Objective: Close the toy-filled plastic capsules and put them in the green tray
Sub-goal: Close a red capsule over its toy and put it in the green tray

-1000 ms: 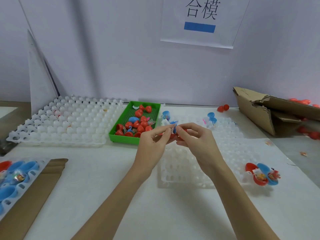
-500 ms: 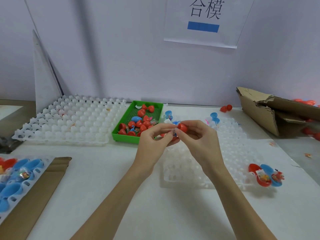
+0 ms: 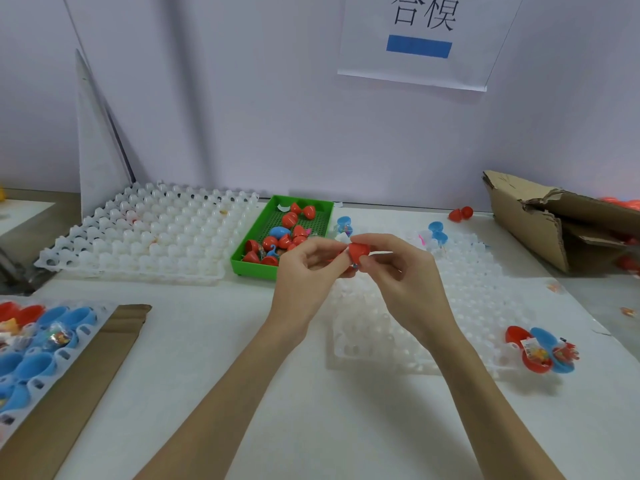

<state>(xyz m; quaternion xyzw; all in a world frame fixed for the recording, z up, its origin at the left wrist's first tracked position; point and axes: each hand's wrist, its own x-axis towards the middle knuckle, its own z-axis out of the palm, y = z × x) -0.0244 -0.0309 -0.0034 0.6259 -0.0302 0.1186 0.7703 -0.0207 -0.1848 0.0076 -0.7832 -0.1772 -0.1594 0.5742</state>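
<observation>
Head view, capsule: a red capsule (image 3: 357,252) is held above the surface, over the white cell tray (image 3: 429,306).
Head view, left hand (image 3: 308,275): its grip pinches the capsule's lower left side, fingers curled.
Head view, right hand (image 3: 398,271): thumb and forefinger pinch the red upper half; whether the halves have fully met I cannot tell.
Head view, key relation: the green tray (image 3: 254,268) lies just left of and slightly beyond the hands, nearer the left hand, so that hand likely has the shorter reach.
</observation>
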